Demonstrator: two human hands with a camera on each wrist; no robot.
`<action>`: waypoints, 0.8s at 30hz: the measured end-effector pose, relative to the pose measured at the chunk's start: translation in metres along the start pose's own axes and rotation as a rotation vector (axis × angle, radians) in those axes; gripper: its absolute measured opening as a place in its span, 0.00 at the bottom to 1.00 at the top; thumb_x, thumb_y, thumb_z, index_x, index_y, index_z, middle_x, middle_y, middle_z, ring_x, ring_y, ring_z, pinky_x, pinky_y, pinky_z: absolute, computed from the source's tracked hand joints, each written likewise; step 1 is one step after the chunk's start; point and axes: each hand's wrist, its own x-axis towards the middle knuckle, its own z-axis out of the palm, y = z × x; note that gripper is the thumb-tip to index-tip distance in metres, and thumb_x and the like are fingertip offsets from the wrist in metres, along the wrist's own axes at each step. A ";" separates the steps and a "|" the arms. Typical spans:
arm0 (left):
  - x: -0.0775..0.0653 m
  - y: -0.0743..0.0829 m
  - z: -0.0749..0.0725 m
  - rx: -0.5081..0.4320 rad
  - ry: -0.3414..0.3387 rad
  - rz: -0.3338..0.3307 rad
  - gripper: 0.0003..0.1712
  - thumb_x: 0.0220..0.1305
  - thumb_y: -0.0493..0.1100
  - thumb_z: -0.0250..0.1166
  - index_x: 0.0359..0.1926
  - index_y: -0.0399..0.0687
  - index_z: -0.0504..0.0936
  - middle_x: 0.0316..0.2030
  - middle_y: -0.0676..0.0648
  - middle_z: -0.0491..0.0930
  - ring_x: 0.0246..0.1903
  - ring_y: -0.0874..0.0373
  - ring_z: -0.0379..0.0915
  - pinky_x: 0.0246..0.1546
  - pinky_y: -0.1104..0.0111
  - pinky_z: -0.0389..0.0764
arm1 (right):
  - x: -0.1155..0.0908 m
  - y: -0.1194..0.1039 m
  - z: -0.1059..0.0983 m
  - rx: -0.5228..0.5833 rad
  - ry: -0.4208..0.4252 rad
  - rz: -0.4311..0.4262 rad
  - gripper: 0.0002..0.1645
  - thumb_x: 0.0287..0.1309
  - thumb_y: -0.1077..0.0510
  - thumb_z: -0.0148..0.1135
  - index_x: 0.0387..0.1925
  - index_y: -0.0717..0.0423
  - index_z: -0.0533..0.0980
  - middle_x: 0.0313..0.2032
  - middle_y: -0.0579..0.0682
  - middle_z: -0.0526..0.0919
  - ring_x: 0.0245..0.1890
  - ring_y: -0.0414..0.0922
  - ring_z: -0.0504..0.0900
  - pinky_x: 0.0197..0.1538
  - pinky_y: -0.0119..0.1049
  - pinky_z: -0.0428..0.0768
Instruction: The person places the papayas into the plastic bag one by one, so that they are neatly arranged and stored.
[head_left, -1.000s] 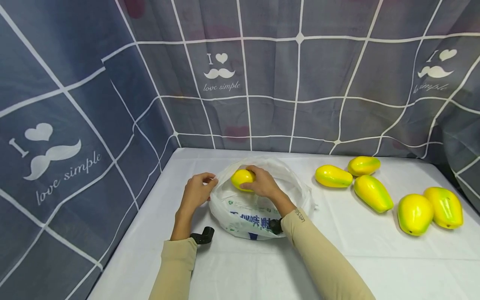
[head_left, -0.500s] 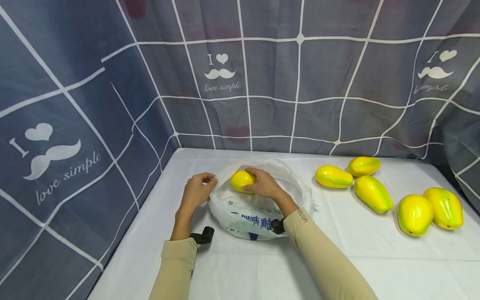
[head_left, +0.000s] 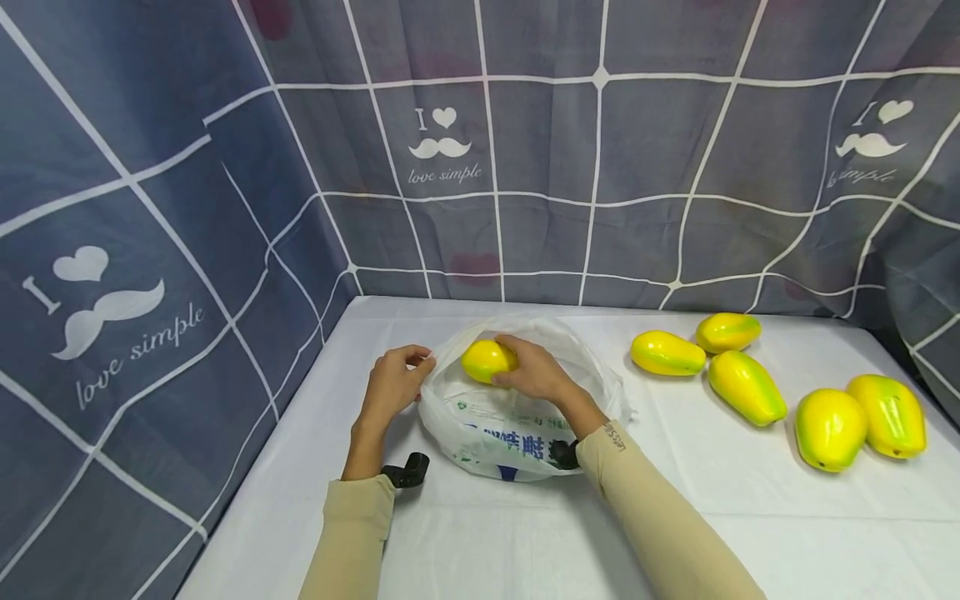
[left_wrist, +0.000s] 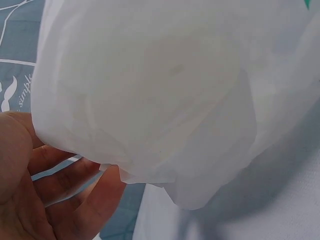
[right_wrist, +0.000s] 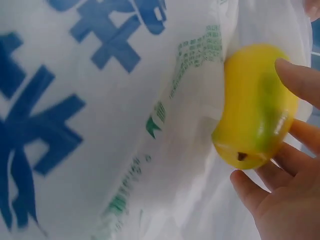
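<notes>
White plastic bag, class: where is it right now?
In the head view, the white plastic bag sits on the table between the left hand at its rim and the five yellow fruits lying to its right.

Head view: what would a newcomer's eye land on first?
Probably the five yellow-green fruits on the white tabletop, right of the plastic bag. Next, a similar fruit in the bag's opening, at the right hand, and white moustache prints on the dark curtain.

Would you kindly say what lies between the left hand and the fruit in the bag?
In the head view, the bag's wall lies between the left hand and that fruit.
</notes>
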 end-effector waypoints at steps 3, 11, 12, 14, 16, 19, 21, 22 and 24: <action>0.001 0.001 -0.001 0.002 -0.004 -0.002 0.18 0.69 0.46 0.62 0.54 0.40 0.82 0.42 0.42 0.84 0.15 0.55 0.77 0.21 0.67 0.74 | -0.005 -0.003 -0.006 -0.017 -0.001 -0.026 0.41 0.55 0.58 0.71 0.68 0.64 0.65 0.66 0.59 0.71 0.65 0.56 0.69 0.67 0.51 0.64; 0.001 0.001 -0.001 -0.004 -0.016 -0.005 0.20 0.69 0.45 0.62 0.55 0.39 0.82 0.42 0.42 0.84 0.14 0.57 0.77 0.20 0.67 0.75 | -0.028 -0.014 -0.025 -0.069 0.013 -0.106 0.36 0.57 0.57 0.70 0.65 0.64 0.70 0.63 0.59 0.74 0.65 0.57 0.69 0.67 0.52 0.64; 0.001 0.001 -0.001 -0.005 -0.017 -0.009 0.20 0.69 0.45 0.62 0.55 0.39 0.82 0.42 0.42 0.84 0.14 0.57 0.76 0.20 0.67 0.75 | -0.032 -0.014 -0.026 -0.082 0.013 -0.127 0.35 0.58 0.57 0.69 0.64 0.64 0.70 0.63 0.59 0.74 0.65 0.57 0.70 0.67 0.52 0.65; 0.001 0.001 -0.001 -0.004 -0.019 -0.010 0.19 0.69 0.45 0.62 0.55 0.39 0.82 0.42 0.42 0.83 0.14 0.57 0.76 0.20 0.67 0.74 | -0.041 -0.016 -0.029 -0.097 0.012 -0.160 0.34 0.59 0.57 0.69 0.63 0.65 0.71 0.62 0.59 0.75 0.64 0.57 0.70 0.66 0.52 0.66; 0.001 0.001 0.000 -0.004 -0.021 -0.005 0.19 0.69 0.45 0.61 0.55 0.39 0.82 0.42 0.43 0.83 0.14 0.57 0.76 0.20 0.67 0.74 | -0.049 -0.017 -0.031 -0.098 0.016 -0.186 0.33 0.59 0.57 0.69 0.63 0.66 0.71 0.61 0.59 0.75 0.64 0.56 0.71 0.66 0.51 0.66; 0.001 0.002 0.000 -0.007 -0.023 0.001 0.18 0.69 0.45 0.61 0.54 0.40 0.82 0.42 0.42 0.83 0.15 0.56 0.76 0.20 0.67 0.74 | -0.061 -0.019 -0.038 -0.079 0.040 -0.208 0.33 0.59 0.57 0.70 0.63 0.66 0.72 0.61 0.59 0.76 0.63 0.56 0.72 0.65 0.52 0.67; 0.001 0.002 0.000 -0.007 -0.024 0.003 0.18 0.69 0.45 0.61 0.54 0.40 0.82 0.42 0.42 0.83 0.15 0.56 0.77 0.20 0.67 0.74 | -0.068 -0.018 -0.043 -0.071 0.059 -0.212 0.33 0.59 0.56 0.70 0.63 0.65 0.72 0.61 0.59 0.75 0.64 0.56 0.71 0.65 0.53 0.67; 0.001 0.002 0.000 -0.006 -0.024 0.004 0.18 0.69 0.45 0.61 0.54 0.40 0.82 0.41 0.42 0.83 0.15 0.56 0.77 0.20 0.67 0.74 | -0.072 -0.017 -0.045 -0.072 0.068 -0.212 0.33 0.59 0.56 0.70 0.63 0.65 0.72 0.61 0.59 0.75 0.64 0.57 0.71 0.64 0.54 0.68; 0.000 0.002 0.000 -0.004 -0.027 0.002 0.18 0.69 0.45 0.61 0.54 0.39 0.82 0.41 0.42 0.84 0.14 0.56 0.76 0.19 0.67 0.74 | -0.079 -0.013 -0.050 -0.077 0.089 -0.203 0.33 0.59 0.56 0.69 0.63 0.65 0.72 0.62 0.59 0.75 0.64 0.57 0.71 0.64 0.55 0.68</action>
